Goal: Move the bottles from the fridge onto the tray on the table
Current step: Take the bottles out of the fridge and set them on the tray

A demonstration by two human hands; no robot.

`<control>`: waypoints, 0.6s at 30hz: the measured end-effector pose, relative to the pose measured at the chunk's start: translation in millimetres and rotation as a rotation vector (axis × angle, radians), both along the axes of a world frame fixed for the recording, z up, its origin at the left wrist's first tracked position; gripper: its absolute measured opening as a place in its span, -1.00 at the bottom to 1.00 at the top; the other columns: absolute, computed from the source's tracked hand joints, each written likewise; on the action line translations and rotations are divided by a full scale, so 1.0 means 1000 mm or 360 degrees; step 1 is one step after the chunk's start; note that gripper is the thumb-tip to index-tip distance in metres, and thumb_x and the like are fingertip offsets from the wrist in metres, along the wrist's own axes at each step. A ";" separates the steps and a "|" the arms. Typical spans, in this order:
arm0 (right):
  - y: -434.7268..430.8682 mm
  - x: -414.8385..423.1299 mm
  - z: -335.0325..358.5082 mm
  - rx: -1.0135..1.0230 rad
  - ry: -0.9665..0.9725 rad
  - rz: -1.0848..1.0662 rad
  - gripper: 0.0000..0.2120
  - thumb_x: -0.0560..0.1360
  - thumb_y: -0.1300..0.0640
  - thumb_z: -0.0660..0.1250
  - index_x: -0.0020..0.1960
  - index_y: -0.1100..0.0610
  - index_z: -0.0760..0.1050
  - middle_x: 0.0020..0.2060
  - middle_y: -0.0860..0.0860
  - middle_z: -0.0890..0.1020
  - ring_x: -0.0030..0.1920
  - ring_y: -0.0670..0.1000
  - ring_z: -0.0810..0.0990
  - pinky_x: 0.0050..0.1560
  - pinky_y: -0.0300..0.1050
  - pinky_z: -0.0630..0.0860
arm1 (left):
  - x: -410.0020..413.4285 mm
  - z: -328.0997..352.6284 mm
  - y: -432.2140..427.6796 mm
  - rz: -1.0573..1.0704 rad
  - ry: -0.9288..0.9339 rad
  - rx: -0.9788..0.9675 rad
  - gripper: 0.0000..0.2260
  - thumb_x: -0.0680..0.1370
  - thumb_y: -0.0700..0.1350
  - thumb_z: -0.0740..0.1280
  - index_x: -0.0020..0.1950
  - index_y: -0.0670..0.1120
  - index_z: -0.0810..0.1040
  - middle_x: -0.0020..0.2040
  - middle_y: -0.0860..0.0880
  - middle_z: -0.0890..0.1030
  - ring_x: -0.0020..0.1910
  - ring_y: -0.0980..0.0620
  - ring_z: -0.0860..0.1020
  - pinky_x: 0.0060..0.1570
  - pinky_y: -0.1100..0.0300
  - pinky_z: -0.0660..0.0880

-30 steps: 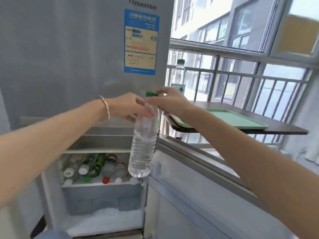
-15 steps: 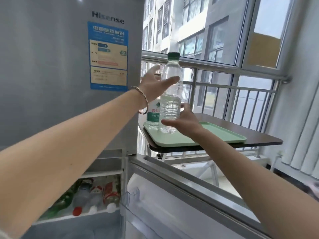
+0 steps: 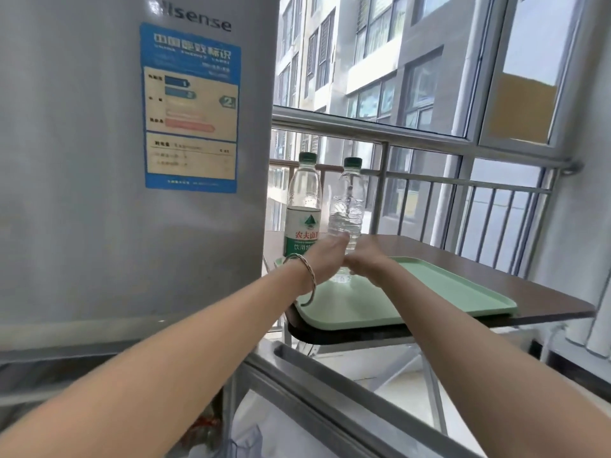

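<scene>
Bottles: two stand upright on the tray (image 3: 429, 292), at its near-left corner beside the fridge (image 3: 99, 160). The labelled bottle (image 3: 302, 223) sits nearest the fridge; the clear bottle (image 3: 345, 206) stands just beside it to the right, whether touching or apart cannot be told.

Hands: both meet low on the clear bottle. The left hand (image 3: 325, 257) curls round its lower left side, a fingertip lying against the wall. The right hand (image 3: 362, 259) closes on the lower right side near the base. Judged a two-handed clasp on the clear bottle, neither hand spread; the base itself is hidden behind the hands, so seating on the tray cannot be confirmed.

Governing relation: the bottle's long axis is vertical, directly ahead of both hands, with each hand equally near. The labelled bottle stands immediately behind the left hand.

Assessment: placement appears near complete. Release calls for the hands to part sideways and draw back toward the body. Risk: the left hand, withdrawing, could knock the labelled bottle. The table (image 3: 545, 292) carries the tray with bare space to the right for further bottles.
</scene>
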State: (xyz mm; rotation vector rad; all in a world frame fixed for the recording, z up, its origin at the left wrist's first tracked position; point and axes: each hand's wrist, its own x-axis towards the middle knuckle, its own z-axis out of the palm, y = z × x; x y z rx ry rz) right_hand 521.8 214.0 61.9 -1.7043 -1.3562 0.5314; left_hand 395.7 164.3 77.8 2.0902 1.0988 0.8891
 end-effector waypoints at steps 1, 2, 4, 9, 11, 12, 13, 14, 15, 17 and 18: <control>0.005 0.000 0.000 -0.0003 -0.0004 -0.0003 -0.14 0.35 0.17 0.55 0.46 0.33 0.14 0.02 0.14 0.36 -0.02 0.11 0.40 -0.09 -0.04 0.45 | 0.001 -0.001 0.003 0.0030 -0.0004 -0.0031 -0.46 0.67 0.06 -0.10 0.35 -0.31 0.39 0.32 -0.31 0.46 0.30 -0.20 0.45 0.32 0.04 0.35; 0.010 -0.001 -0.001 -0.0009 -0.0020 -0.0010 -0.17 0.37 0.19 0.53 0.46 0.33 0.13 0.03 0.15 0.36 -0.03 0.10 0.40 -0.15 -0.07 0.44 | 0.001 -0.001 0.004 0.0055 -0.0020 -0.0040 -0.46 0.67 0.07 -0.10 0.37 -0.31 0.38 0.35 -0.29 0.45 0.33 -0.19 0.43 0.31 0.08 0.32; 0.020 -0.001 -0.004 0.0005 -0.0045 -0.0029 -0.21 0.41 0.19 0.48 0.47 0.33 0.12 0.09 0.20 0.38 -0.02 0.09 0.39 -0.23 -0.11 0.41 | 0.003 -0.003 0.007 0.0067 -0.0009 -0.0051 -0.48 0.67 0.05 -0.09 0.43 -0.28 0.32 0.43 -0.26 0.37 0.42 -0.15 0.35 0.37 0.10 0.25; 0.025 -0.005 -0.005 0.0010 -0.0114 -0.0075 -0.31 0.50 0.17 0.35 0.49 0.33 0.09 0.20 0.23 0.44 0.13 0.16 0.49 0.11 0.02 0.49 | 0.006 -0.008 0.008 0.0070 0.0050 -0.0056 -0.46 0.67 0.06 -0.11 0.43 -0.29 0.32 0.45 -0.25 0.35 0.45 -0.13 0.31 0.40 0.14 0.20; 0.020 -0.007 -0.003 0.0022 -0.0092 -0.0060 -0.41 0.51 0.17 0.30 0.43 0.39 0.21 0.10 0.21 0.45 0.10 0.15 0.49 0.19 0.09 0.51 | 0.004 -0.009 0.005 0.0070 0.0059 -0.0005 -0.47 0.67 0.06 -0.09 0.39 -0.29 0.38 0.41 -0.25 0.40 0.40 -0.13 0.37 0.35 0.14 0.25; 0.016 -0.008 -0.002 0.0025 -0.0108 -0.0076 -0.39 0.46 0.12 0.33 0.40 0.40 0.26 0.07 0.20 0.46 0.07 0.13 0.48 0.16 0.09 0.51 | 0.002 -0.008 0.004 0.0066 0.0061 0.0029 -0.47 0.67 0.06 -0.08 0.36 -0.28 0.41 0.37 -0.25 0.45 0.37 -0.14 0.40 0.33 0.13 0.28; 0.012 -0.008 -0.002 0.0032 -0.0152 -0.0128 -0.32 0.41 0.05 0.36 0.40 0.40 0.26 0.09 0.20 0.48 0.10 0.13 0.49 0.14 0.07 0.50 | -0.001 -0.007 0.001 0.0056 0.0064 0.0043 -0.48 0.66 0.06 -0.07 0.30 -0.28 0.47 0.28 -0.26 0.51 0.31 -0.15 0.45 0.28 0.10 0.32; 0.001 -0.013 0.001 0.0080 -0.0216 -0.0227 -0.27 0.39 -0.01 0.40 0.39 0.37 0.25 0.15 0.22 0.49 0.16 0.18 0.50 0.16 0.09 0.50 | -0.004 -0.006 -0.001 0.0042 0.0067 0.0081 -0.49 0.66 0.07 -0.06 0.18 -0.27 0.53 0.13 -0.25 0.56 0.20 -0.16 0.52 0.20 0.07 0.38; -0.010 -0.016 0.004 0.0173 -0.0285 -0.0334 -0.30 0.40 -0.03 0.41 0.36 0.34 0.27 0.17 0.21 0.51 0.19 0.21 0.51 0.17 0.09 0.50 | -0.008 -0.005 -0.003 0.0044 0.0065 0.0123 -0.51 0.66 0.07 -0.04 0.00 -0.24 0.56 -0.06 -0.20 0.56 0.02 -0.14 0.55 0.07 0.06 0.41; -0.035 -0.027 0.012 0.0505 -0.0395 -0.0406 -0.60 0.42 0.06 0.40 0.14 0.26 0.41 -0.02 0.15 0.57 0.04 0.18 0.56 0.00 0.04 0.52 | -0.018 0.001 -0.011 0.0123 0.0011 0.0185 -0.59 0.66 0.02 -0.01 -0.29 -0.13 0.39 -0.32 -0.07 0.43 -0.30 -0.04 0.42 -0.15 0.10 0.33; -0.050 -0.035 0.014 0.0641 -0.0427 -0.0387 -0.80 0.42 0.14 0.37 -0.02 0.21 0.45 -0.19 0.09 0.56 -0.10 0.15 0.57 -0.13 0.00 0.50 | -0.026 0.003 -0.019 0.0160 -0.0013 0.0218 -0.60 0.66 -0.03 0.01 -0.34 -0.10 0.33 -0.37 -0.05 0.38 -0.35 -0.02 0.36 -0.20 0.12 0.31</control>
